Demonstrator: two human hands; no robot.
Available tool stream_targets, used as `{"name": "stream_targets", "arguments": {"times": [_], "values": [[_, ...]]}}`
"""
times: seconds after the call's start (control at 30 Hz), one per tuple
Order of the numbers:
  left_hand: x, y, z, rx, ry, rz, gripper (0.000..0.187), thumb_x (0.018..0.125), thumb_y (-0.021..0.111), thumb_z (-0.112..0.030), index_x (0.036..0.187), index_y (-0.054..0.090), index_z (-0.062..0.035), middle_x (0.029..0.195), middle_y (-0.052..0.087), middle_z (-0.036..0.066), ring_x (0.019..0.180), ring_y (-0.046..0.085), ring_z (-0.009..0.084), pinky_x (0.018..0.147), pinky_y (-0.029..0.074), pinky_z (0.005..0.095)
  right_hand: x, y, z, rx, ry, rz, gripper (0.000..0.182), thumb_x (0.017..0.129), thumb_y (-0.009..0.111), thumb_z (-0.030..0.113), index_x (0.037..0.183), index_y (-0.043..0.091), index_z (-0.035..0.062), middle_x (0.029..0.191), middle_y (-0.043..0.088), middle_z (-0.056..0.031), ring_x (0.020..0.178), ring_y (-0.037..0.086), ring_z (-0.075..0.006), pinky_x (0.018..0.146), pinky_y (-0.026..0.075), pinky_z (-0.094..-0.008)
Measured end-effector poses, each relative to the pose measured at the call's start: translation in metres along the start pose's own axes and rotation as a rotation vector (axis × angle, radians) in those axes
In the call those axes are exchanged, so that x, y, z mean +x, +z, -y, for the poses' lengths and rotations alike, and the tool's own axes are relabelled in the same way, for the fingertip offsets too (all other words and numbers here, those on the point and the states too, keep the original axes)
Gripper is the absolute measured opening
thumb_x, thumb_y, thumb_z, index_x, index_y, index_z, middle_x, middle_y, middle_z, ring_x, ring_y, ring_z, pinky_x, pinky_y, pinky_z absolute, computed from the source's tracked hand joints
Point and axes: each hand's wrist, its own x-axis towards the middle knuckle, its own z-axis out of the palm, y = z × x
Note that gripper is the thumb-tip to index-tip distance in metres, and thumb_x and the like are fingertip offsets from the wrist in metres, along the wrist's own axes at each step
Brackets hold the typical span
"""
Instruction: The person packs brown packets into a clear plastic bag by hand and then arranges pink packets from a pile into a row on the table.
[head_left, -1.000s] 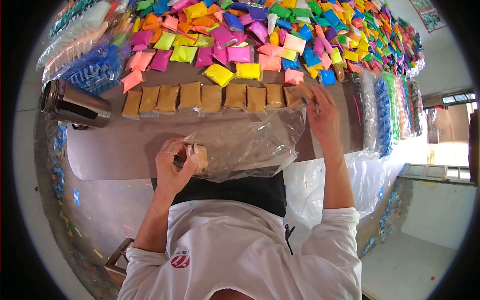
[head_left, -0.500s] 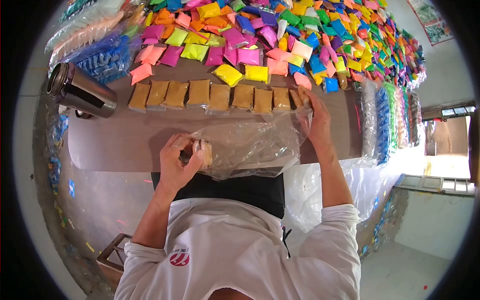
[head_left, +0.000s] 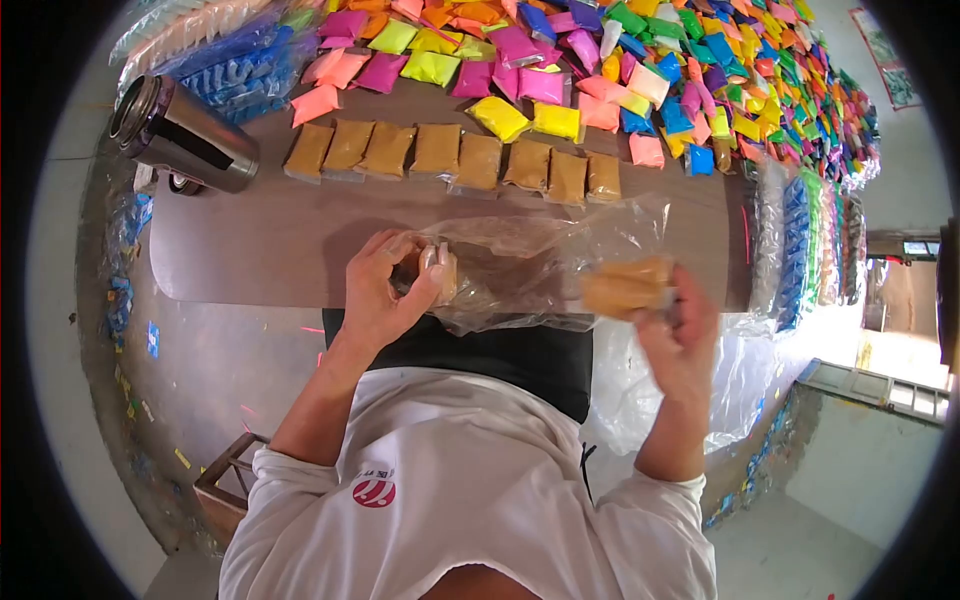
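Observation:
In the head view my left hand [head_left: 392, 285] is closed around brown packets [head_left: 449, 276] inside a clear plastic bag [head_left: 520, 262], near the table's front edge. My right hand [head_left: 685, 335] grips a brown packet [head_left: 625, 287], blurred by motion, at the right end of the bag. Behind the bag several brown packets [head_left: 480, 162] lie side by side in a row across the table. The bag's film spreads between my two hands.
A steel flask [head_left: 190, 135] lies tilted at the table's left. Many coloured packets [head_left: 540, 85] are heaped along the back. Filled clear bags [head_left: 795, 240] stand at the right edge, and more packed bags [head_left: 225, 85] lie at the back left. A wooden stool [head_left: 230, 480] is below left.
My right hand has come from the right end of the row toward me, with a brown packet in it. The row is shorter at its right end. The whole view has shifted slightly.

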Motion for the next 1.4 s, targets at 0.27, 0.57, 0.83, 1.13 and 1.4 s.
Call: {"name": "stream_targets", "arguments": {"times": [0.27,0.57,0.83,1.13,1.4], "values": [[-0.003,-0.001,0.005,-0.036,-0.001,-0.014,0.031,0.084,0.070,-0.022,0.099,0.067,0.0042,0.096,0.066,0.012,0.080,0.060,0.0174,0.071,0.048,0.0297,0.002,0.082,0.017,-0.399,-0.059,0.252,0.020,0.074,0.068,0.015,0.085,0.057,0.0026,0.068,0.061,-0.0163,0.062,0.062,-0.0369,0.057,0.051,-0.0427],[0.000,-0.002,0.000,0.031,0.060,-0.025,0.031,0.082,0.071,-0.027,0.093,0.066,0.0020,0.089,0.064,0.016,0.080,0.059,0.0301,0.071,0.048,0.0363,0.000,0.109,0.005,-0.394,-0.177,0.293,0.047,0.076,0.079,0.027,0.109,0.056,0.0008,0.080,0.067,-0.0148,0.072,0.066,-0.0358,0.066,0.054,-0.0433],[0.001,-0.004,0.002,0.054,0.088,-0.029,0.032,0.083,0.071,-0.028,0.092,0.066,0.0014,0.087,0.064,0.015,0.077,0.061,0.0298,0.069,0.049,0.0364,0.017,0.087,0.007,-0.322,-0.047,0.582,0.069,0.078,0.081,0.028,0.136,0.051,0.0049,0.094,0.070,-0.0179,0.086,0.069,-0.0364,0.075,0.054,-0.0441],[0.002,-0.003,0.005,0.117,0.151,-0.042,0.029,0.081,0.075,-0.025,0.090,0.065,0.0005,0.086,0.064,0.013,0.073,0.062,0.0270,0.065,0.051,0.0349,0.033,0.100,0.005,-0.327,-0.010,0.682,0.062,0.074,0.081,0.025,0.129,0.056,0.0121,0.089,0.069,-0.0162,0.084,0.067,-0.0388,0.074,0.053,-0.0453],[0.002,-0.003,-0.003,0.059,0.020,-0.001,0.032,0.084,0.069,-0.028,0.094,0.067,0.0027,0.089,0.065,0.017,0.081,0.060,0.0305,0.072,0.048,0.0361,0.032,0.103,0.002,-0.224,0.083,0.646,0.043,0.073,0.080,0.025,0.108,0.062,0.0070,0.085,0.069,-0.0161,0.084,0.067,-0.0396,0.073,0.053,-0.0446]]}}
